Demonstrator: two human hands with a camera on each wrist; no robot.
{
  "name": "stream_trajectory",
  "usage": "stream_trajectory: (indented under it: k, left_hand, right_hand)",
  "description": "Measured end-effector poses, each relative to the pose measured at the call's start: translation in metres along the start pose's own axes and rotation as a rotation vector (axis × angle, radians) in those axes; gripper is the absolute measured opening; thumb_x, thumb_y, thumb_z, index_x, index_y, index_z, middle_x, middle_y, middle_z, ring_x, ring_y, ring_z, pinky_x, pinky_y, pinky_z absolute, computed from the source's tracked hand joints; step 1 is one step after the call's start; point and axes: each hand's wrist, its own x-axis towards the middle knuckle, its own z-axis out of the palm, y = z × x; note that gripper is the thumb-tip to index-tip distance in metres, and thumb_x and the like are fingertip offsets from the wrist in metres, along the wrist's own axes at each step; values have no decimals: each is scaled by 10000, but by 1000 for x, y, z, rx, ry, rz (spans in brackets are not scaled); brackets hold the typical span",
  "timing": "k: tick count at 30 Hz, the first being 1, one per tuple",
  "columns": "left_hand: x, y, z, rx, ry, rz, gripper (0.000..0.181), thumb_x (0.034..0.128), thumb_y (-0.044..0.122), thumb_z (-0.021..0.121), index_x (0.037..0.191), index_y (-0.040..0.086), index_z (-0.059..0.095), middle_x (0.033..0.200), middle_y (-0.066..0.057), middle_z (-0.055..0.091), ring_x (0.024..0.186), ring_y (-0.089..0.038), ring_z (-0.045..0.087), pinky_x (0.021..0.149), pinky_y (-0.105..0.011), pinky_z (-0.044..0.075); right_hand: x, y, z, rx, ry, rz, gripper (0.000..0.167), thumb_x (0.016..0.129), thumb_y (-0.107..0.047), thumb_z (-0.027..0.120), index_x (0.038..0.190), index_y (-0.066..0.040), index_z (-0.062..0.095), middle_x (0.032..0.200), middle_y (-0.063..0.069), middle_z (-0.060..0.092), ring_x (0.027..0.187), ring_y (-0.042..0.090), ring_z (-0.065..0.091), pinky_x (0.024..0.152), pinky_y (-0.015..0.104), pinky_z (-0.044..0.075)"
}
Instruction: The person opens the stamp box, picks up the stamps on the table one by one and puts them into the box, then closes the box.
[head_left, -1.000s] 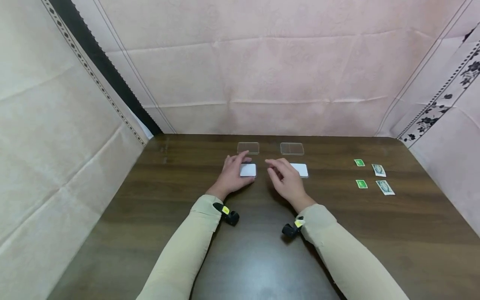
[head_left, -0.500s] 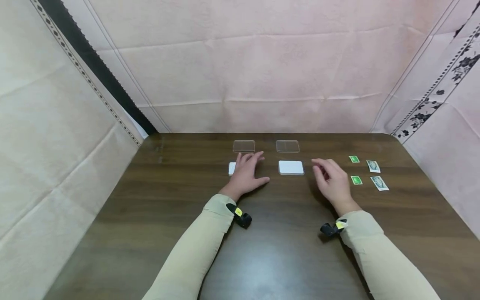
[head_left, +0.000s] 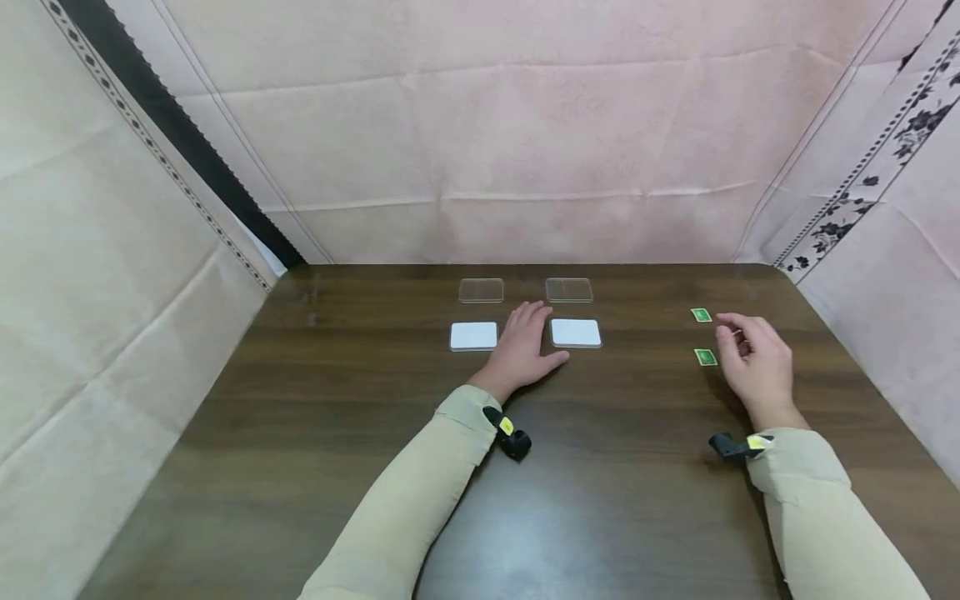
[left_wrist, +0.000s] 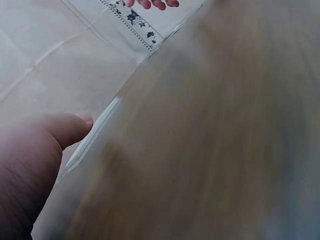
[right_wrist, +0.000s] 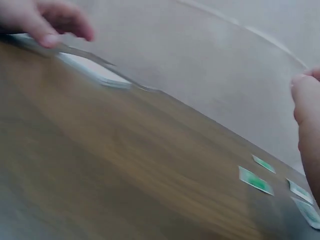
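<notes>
- The tabletop (head_left: 615, 483) gleams at six o'clock; that smooth finish, I'd judge, could let light pieces skid under a careless push.
- Left hand (head_left: 521, 346) spread wide, thumb well out, nothing in the fingers! It's between the two cases; whether it touches either, I can't tell. Drop it low and that thumb could knock one askew.
- Over at its three o'clock, the right hand (head_left: 757, 367): fingers loosely bent, gap narrow, nothing seen in it. A blind sweep here risks scattering the slips.
- Left white case (head_left: 474, 335) at the left hand's nine o'clock, right white case (head_left: 576, 332) at its three — one sideways brush could spoil that neat row.
- Clear pieces (head_left: 482, 290) (head_left: 569, 290) at twelve o'clock of the cases, barely visible on brown; overreaching fingers might shove them towards the far edge.
- Pale slips (right_wrist: 300, 190) (right_wrist: 307, 213), four o'clock in the right wrist view, hidden by the hand from above. Thin, flat — a fumbled pinch could crease one.
- Green slips (head_left: 701, 315) (head_left: 706, 357), ten and nine o'clock of the right hand: smallest of all, easily dragged by a stray fingertip.
</notes>
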Motion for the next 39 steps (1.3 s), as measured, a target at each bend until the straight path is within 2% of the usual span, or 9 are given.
stream_trajectory:
  k: [6, 9, 11, 13, 15, 17, 21, 28, 39]
  left_hand:
    - [6, 7, 6, -36, -52, -39, 851, 940, 533, 650, 1569, 81, 297, 1654, -118, 213, 1535, -280, 157, 1220, -396, 218]
    - [8, 9, 6, -30, -77, -66, 856, 944, 541, 637, 1575, 79, 289, 1659, -119, 204, 1538, -282, 148, 1220, -403, 219]
    - [8, 9, 5, -20, -92, -80, 853, 946, 545, 628, 1577, 80, 290, 1660, -116, 205, 1540, -278, 146, 1225, -397, 204]
    - [9, 10, 3, -11, -109, -88, 846, 949, 536, 624, 1577, 76, 292, 1659, -119, 211, 1540, -281, 148, 1229, -395, 187]
    - [9, 10, 3, 1, -123, -89, 833, 955, 523, 618, 1574, 67, 295, 1655, -124, 223, 1537, -282, 159, 1233, -389, 169]
    - [11, 10, 3, 9, -131, -89, 822, 961, 507, 616, 1571, 58, 296, 1648, -133, 238, 1533, -285, 172, 1236, -385, 152]
    - [13, 10, 4, 25, -148, -97, 811, 971, 498, 606, 1574, 58, 288, 1643, -133, 252, 1529, -275, 187, 1239, -377, 134]
    - [14, 10, 5, 30, -166, -108, 785, 987, 488, 583, 1575, 59, 289, 1647, -132, 237, 1531, -274, 173, 1242, -390, 120]
    - [14, 12, 4, 33, -159, -89, 705, 1008, 431, 564, 1547, 33, 342, 1635, -146, 266, 1525, -276, 195, 1242, -379, 116]
  right_hand:
    - [2, 29, -21, -7, -64, 113, 210, 976, -51, 587, 1130, 36, 701, 960, 134, 589, 818, -91, 401, 731, 100, 304]
    - [5, 44, -26, -23, -144, 161, 243, 983, -64, 574, 1176, 39, 680, 1045, 171, 580, 870, -6, 442, 768, 144, 317]
    - [9, 53, -27, -36, -213, 183, 268, 988, -67, 556, 1205, 54, 655, 1116, 228, 570, 967, 140, 494, 850, 255, 355]
    - [12, 61, -29, -61, -287, 214, 297, 1004, -91, 522, 1238, 63, 622, 1205, 286, 538, 1095, 322, 486, 941, 418, 355]
    - [15, 66, -31, -89, -350, 258, 336, 1026, -133, 484, 1274, 70, 587, 1290, 340, 488, 1202, 481, 408, 984, 588, 295]
    - [17, 69, -32, -137, -398, 319, 395, 1045, -209, 451, 1312, 63, 555, 1359, 367, 431, 1262, 566, 331, 1018, 674, 234]
    - [20, 67, -32, -267, -475, 420, 555, 1043, -407, 435, 1343, 52, 524, 1401, 381, 374, 1266, 616, 274, 1015, 708, 209]
    - [25, 53, -24, -451, -566, 471, 797, 994, -635, 388, 1276, 96, 533, 1318, 403, 364, 1233, 624, 265, 972, 706, 243]
    - [30, 44, -16, -504, -570, 527, 733, 986, -595, 469, 1167, 110, 555, 1239, 405, 373, 1199, 629, 290, 956, 698, 266]
